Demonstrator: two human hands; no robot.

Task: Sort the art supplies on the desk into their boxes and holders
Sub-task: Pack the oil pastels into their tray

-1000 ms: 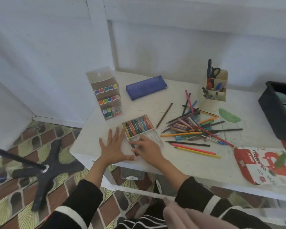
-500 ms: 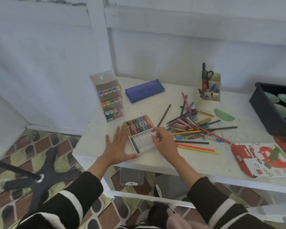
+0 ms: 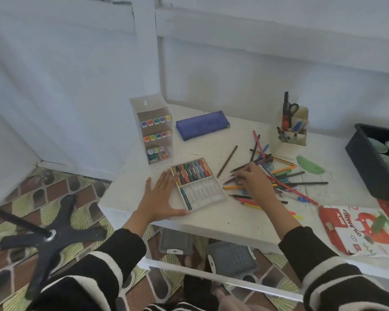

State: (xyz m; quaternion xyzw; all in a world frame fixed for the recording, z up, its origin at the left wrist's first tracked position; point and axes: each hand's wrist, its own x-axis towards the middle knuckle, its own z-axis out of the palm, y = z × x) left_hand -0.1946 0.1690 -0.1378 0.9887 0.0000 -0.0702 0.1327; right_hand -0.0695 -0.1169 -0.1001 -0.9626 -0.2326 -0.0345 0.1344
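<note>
Rests left hand point(image 3: 160, 198) flat, fingers straight, against crayon tray point(image 3: 206, 192) mid-frame; lays right hand point(image 3: 254, 185) on pencil pile point(image 3: 286, 175), grip unclear.

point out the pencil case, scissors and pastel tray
pencil case point(image 3: 202, 125), head view, middle of its blue top face
scissors point(image 3: 290, 105), head view, black handle loop above the holder
pastel tray point(image 3: 208, 190), head view, empty slots in its near half

The red-and-white cardboard box point(image 3: 364, 230) at my right reads "OIL PASTELS"; I can read no other lettering.
</note>
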